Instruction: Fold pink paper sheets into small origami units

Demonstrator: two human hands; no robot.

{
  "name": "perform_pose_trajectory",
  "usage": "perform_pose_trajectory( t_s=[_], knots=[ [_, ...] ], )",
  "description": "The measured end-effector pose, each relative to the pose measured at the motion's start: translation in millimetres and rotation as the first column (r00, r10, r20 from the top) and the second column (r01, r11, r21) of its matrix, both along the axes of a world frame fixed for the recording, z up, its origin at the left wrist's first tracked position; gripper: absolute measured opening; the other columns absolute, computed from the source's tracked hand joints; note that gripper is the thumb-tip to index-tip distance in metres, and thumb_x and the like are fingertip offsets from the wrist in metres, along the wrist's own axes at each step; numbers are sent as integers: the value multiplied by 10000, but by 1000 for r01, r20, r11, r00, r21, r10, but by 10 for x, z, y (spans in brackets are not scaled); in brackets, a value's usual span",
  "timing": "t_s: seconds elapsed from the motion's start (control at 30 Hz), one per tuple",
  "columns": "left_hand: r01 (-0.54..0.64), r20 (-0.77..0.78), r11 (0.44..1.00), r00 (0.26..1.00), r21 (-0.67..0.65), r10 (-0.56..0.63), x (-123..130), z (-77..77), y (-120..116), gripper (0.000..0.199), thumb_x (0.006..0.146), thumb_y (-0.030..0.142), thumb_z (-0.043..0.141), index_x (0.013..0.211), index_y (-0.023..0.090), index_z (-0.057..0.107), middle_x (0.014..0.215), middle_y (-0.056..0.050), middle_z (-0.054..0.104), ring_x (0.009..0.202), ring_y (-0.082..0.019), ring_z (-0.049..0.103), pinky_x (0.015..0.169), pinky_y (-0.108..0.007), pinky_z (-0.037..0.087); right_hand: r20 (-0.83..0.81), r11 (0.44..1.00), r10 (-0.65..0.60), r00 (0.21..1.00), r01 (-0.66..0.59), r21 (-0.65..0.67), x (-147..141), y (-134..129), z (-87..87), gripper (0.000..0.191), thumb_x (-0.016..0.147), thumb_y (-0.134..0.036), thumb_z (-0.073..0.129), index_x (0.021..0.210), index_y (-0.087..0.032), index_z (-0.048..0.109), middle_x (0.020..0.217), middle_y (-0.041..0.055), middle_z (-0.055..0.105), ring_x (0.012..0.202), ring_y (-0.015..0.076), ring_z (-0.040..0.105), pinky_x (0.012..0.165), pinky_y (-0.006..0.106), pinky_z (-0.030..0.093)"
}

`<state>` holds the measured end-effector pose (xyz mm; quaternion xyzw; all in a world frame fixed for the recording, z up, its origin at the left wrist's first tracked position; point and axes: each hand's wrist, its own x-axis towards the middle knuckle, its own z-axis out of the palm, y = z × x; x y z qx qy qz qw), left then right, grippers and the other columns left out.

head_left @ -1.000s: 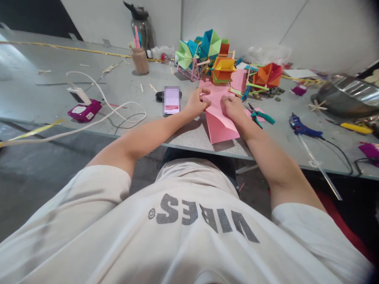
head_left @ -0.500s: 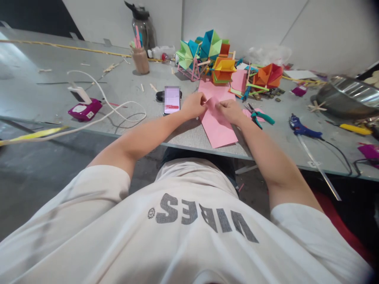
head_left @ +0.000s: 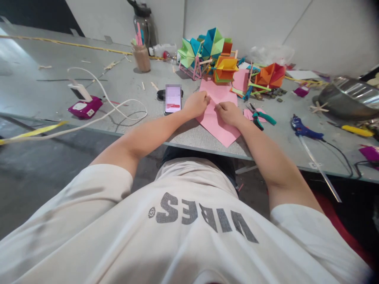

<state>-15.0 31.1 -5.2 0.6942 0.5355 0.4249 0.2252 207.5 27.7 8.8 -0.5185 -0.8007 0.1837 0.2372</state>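
A long sheet of pink paper (head_left: 224, 133) lies on the table in front of me, running back toward some folded paper shapes. Over its left edge, my left hand (head_left: 197, 105) is closed, the fingertips pinching pink paper. My right hand (head_left: 230, 113), closed as well, has thumb and finger pressed together on the paper near the middle of the sheet. A small gap separates the two hands. Pink lies against pink here, so I cannot tell whether the pinched part is a separate piece.
Left of my hands sits a phone (head_left: 173, 99). Cutting pliers (head_left: 260, 117) and a blue glue gun (head_left: 304, 128) are on the right, near a metal bowl (head_left: 340, 104). Folded paper shapes (head_left: 226, 69) stand behind; a white cable (head_left: 97, 118) curls at left.
The pinched pink paper has dropped flatter between my hands. The sheet's near end has swung slightly right, and my left hand has shifted a little right.
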Motion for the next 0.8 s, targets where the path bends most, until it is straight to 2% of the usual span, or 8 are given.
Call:
perform_pose_trajectory(
  t_s=[0.1,0.2,0.33,0.47,0.57,0.7,0.8],
  knots=[
    [-19,64,1000,998,-13,20,-66,18,25,467,1231,264,782,810,303,584,926,-84,684,1114,-355,765,1145,-477,583,52,999,-24,998,22,32,42,51,-2,408,1202,-409,662,808,-312,622,979,157,835,1125,404,780,1082,520,577],
    [-41,144,999,989,-32,45,-115,12,90,442,1216,281,805,810,294,630,986,-121,757,1206,-367,770,1128,-446,597,101,998,-14,995,8,56,116,74,47,404,1175,-367,691,784,-301,614,927,124,794,1034,366,741,1007,480,536],
    [-93,185,996,978,-15,94,-163,-18,205,477,1223,262,809,792,293,608,941,-122,726,1250,-383,777,1140,-432,585,136,998,7,991,-15,57,280,109,151,459,1178,-358,726,747,-300,579,778,69,657,928,328,660,933,450,493],
    [-163,233,986,958,-28,165,-189,-45,283,498,1223,254,829,792,297,583,938,-103,702,1252,-371,784,1137,-426,575,150,999,-24,988,17,43,478,176,224,492,1194,-381,745,738,-302,578,733,44,570,844,308,579,886,448,468],
    [-215,218,975,951,-51,221,-187,-51,294,500,1274,278,764,811,295,576,970,-98,713,1226,-355,792,1156,-453,571,135,997,-62,989,55,52,614,212,243,542,1218,-348,726,713,-302,532,719,27,524,796,284,529,881,449,457],
    [-239,214,969,945,-58,246,-167,-41,256,479,1315,291,709,857,295,569,1029,-97,738,1230,-347,787,1191,-492,560,26,994,-104,994,103,32,756,219,244,592,1250,-495,758,741,-320,511,671,7,460,751,283,525,855,451,491],
    [-248,239,966,936,-69,257,-142,-20,209,457,1335,286,704,894,285,584,1064,-92,758,1237,-307,765,1168,-449,546,-47,985,-171,984,172,-2,807,227,245,580,1268,-575,727,782,-325,533,652,10,504,685,278,540,789,449,504]
  ],
)
